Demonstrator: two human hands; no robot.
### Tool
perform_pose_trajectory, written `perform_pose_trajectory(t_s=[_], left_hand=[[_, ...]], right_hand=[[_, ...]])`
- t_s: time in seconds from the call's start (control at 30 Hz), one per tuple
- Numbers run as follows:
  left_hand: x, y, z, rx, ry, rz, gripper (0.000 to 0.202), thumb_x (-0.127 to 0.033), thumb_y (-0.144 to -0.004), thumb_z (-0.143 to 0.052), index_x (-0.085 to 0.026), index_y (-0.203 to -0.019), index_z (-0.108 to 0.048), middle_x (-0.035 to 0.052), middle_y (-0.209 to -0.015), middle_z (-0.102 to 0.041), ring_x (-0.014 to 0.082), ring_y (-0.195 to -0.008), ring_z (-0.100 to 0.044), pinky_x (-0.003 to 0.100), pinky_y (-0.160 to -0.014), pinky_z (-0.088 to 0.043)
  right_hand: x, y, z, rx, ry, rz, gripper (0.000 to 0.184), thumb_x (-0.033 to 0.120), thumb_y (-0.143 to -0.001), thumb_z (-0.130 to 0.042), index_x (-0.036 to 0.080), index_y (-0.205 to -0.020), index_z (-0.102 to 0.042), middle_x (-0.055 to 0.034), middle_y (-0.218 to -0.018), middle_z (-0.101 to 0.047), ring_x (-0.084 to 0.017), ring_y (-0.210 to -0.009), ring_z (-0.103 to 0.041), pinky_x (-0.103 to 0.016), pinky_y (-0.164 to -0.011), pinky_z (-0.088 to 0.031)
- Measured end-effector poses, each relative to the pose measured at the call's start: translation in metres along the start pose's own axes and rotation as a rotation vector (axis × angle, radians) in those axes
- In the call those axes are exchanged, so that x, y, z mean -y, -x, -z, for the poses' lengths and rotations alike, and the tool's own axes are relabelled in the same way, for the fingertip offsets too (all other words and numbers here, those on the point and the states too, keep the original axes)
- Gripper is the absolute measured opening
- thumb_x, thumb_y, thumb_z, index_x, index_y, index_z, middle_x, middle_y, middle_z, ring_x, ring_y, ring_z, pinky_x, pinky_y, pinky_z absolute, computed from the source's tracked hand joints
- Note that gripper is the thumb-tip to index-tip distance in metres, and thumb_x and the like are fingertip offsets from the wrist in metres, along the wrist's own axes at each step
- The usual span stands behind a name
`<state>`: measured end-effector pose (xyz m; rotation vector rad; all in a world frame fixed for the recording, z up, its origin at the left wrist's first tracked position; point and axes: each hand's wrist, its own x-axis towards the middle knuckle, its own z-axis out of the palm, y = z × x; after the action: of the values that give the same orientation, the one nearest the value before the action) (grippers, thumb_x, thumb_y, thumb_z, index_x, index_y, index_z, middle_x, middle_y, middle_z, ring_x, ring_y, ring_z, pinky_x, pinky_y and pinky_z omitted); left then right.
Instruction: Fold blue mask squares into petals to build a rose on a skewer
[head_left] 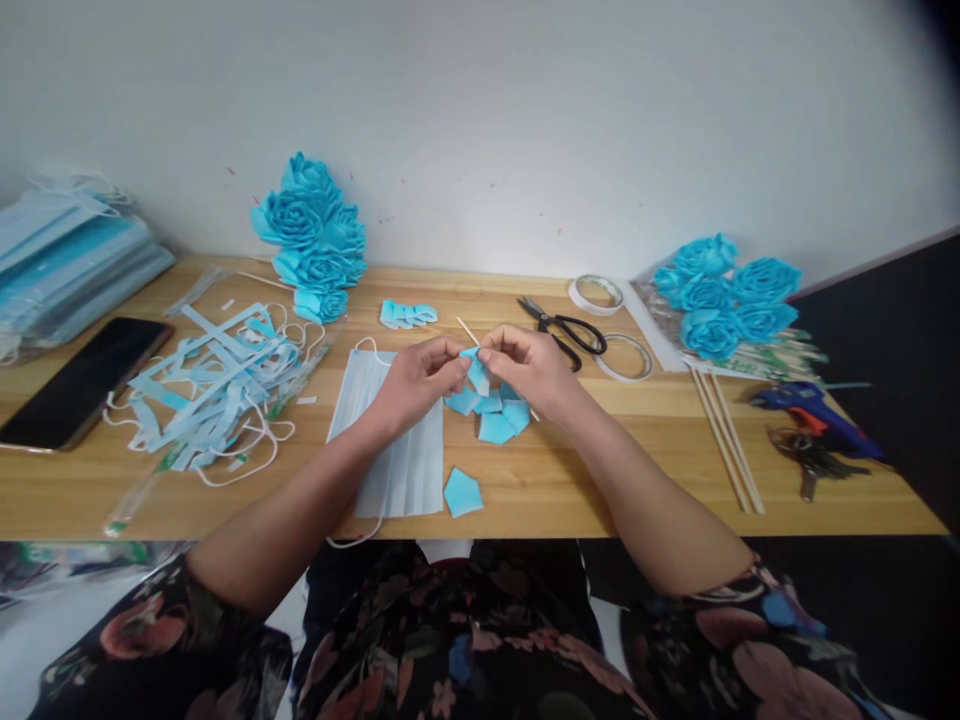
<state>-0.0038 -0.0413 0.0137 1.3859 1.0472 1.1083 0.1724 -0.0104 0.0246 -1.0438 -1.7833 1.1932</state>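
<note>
My left hand and my right hand meet over the middle of the wooden table. Together they pinch a small blue petal piece wrapped round a thin wooden stick that pokes up and back between them. Under my hands lie a few cut blue pieces, and one more blue piece sits nearer the front edge. A face mask lies flat below my left wrist.
Blue fabric roses stand at the back left and back right. Scissors, two tape rolls, wooden sticks, a glue gun and keys lie right. Mask scraps, a phone and stacked masks lie left.
</note>
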Motion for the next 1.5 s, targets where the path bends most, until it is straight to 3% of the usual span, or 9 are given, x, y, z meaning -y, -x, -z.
perform_pose_trajectory(t_s=[0.3, 0.6, 0.9, 1.1, 1.33, 1.5], left_hand=[[0.0019, -0.0027, 0.0003, -0.063, 0.015, 0.0, 0.027, -0.04, -0.076, -0.07, -0.017, -0.072, -0.056, -0.0025, -0.054, -0.058, 0.0084, -0.051, -0.05, 0.021, -0.052, -0.041], [-0.0008, -0.0024, 0.0, -0.135, 0.03, -0.003, 0.022, -0.035, -0.081, -0.066, -0.017, -0.071, -0.057, -0.0031, -0.053, -0.056, 0.0077, -0.049, -0.048, 0.021, -0.052, -0.041], [-0.0021, -0.0016, 0.001, -0.157, 0.022, -0.037, 0.025, -0.035, -0.082, -0.064, -0.017, -0.068, -0.055, -0.0033, -0.054, -0.053, 0.0077, -0.051, -0.046, 0.021, -0.053, -0.039], [-0.0026, -0.0018, 0.0002, -0.141, 0.003, -0.045, 0.026, -0.036, -0.083, -0.064, -0.017, -0.068, -0.055, -0.0033, -0.055, -0.053, 0.0083, -0.052, -0.047, 0.022, -0.053, -0.041], [-0.006, 0.0011, 0.0008, -0.078, 0.05, -0.04, 0.032, -0.041, -0.088, -0.059, -0.017, -0.067, -0.054, -0.0015, -0.058, -0.055, 0.0091, -0.056, -0.048, 0.022, -0.057, -0.041], [-0.005, 0.0022, 0.0012, -0.013, 0.102, -0.035, 0.033, -0.043, -0.091, -0.054, -0.017, -0.071, -0.055, 0.0006, -0.061, -0.059, 0.011, -0.058, -0.051, 0.024, -0.059, -0.043]], right_hand=[[-0.0008, 0.0014, -0.0011, 0.031, -0.023, 0.01, 0.022, 0.039, -0.081, -0.065, 0.018, -0.08, -0.063, 0.0017, -0.069, -0.059, -0.011, -0.062, -0.049, -0.024, -0.058, -0.039], [-0.0036, 0.0013, 0.0029, -0.023, -0.011, -0.005, 0.034, 0.052, -0.087, -0.058, 0.021, -0.087, -0.069, -0.0015, -0.081, -0.063, -0.016, -0.08, -0.056, -0.029, -0.076, -0.046], [0.001, 0.0008, 0.0019, 0.047, -0.045, -0.039, 0.027, 0.043, -0.086, -0.059, 0.018, -0.077, -0.062, 0.0011, -0.072, -0.058, -0.013, -0.07, -0.052, -0.027, -0.068, -0.041], [-0.0036, 0.0016, 0.0006, 0.094, 0.015, -0.055, 0.024, 0.041, -0.081, -0.064, 0.019, -0.074, -0.057, 0.0046, -0.064, -0.048, -0.01, -0.06, -0.044, -0.024, -0.056, -0.033], [0.0007, 0.0024, -0.0003, 0.069, -0.013, -0.076, 0.019, 0.036, -0.078, -0.063, 0.019, -0.073, -0.057, 0.0028, -0.067, -0.054, -0.012, -0.062, -0.048, -0.026, -0.059, -0.039], [0.0053, 0.0023, -0.0009, 0.078, -0.063, -0.072, 0.025, 0.042, -0.076, -0.066, 0.019, -0.073, -0.057, 0.0014, -0.069, -0.058, -0.012, -0.064, -0.05, -0.026, -0.061, -0.041]])
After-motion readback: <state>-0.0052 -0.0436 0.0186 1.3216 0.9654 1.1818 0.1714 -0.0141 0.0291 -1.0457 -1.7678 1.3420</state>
